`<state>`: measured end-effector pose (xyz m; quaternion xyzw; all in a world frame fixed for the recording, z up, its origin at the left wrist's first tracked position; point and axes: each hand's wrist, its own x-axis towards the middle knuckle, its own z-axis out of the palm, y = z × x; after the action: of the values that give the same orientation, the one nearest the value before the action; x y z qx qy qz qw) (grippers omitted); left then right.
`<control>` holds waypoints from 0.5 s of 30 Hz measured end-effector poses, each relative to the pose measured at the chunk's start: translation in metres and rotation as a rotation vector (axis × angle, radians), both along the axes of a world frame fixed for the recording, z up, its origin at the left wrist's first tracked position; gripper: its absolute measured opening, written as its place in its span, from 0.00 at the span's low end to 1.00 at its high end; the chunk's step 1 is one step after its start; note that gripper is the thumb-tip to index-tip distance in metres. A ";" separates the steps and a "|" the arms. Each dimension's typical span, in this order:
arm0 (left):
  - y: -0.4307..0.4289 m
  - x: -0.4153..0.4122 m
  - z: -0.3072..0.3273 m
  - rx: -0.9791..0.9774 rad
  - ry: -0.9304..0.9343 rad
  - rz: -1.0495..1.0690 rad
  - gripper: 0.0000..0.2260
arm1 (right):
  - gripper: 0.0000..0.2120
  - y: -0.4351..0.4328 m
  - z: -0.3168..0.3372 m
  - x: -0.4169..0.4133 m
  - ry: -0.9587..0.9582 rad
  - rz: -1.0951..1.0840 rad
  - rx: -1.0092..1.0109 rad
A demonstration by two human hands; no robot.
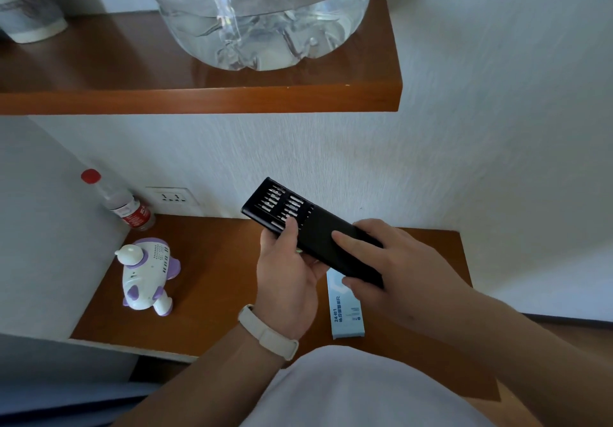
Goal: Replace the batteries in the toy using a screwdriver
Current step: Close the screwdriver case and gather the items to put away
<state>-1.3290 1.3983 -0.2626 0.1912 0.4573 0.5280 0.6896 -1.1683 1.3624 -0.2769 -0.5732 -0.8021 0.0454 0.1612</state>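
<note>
Head view: left hand (pixel 288 272) and right hand (pixel 399 270) clasp the tilted screwdriver case (pixel 316 232).

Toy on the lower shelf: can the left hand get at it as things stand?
Probably yes for the path: nothing lies between the left hand and the toy. But it grips the black screwdriver bit case, so it would need to let go first.

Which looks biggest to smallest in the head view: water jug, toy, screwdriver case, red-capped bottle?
1. water jug
2. screwdriver case (held up nearer the camera, so its lead over the toy is unsure)
3. toy
4. red-capped bottle
</note>
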 end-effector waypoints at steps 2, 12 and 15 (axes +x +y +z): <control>0.007 -0.007 0.001 0.019 0.012 -0.040 0.12 | 0.28 0.002 0.001 0.007 0.016 0.012 -0.003; 0.038 -0.044 -0.003 0.161 0.310 -0.147 0.15 | 0.29 0.006 0.003 0.048 0.035 0.020 0.032; 0.040 -0.043 -0.005 0.129 0.308 -0.134 0.14 | 0.30 0.004 0.001 0.048 0.359 -0.110 -0.067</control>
<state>-1.3716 1.4383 -0.2675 0.3438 0.5088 0.4734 0.6315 -1.1202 1.3668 -0.2757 -0.6040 -0.7259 0.1648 0.2847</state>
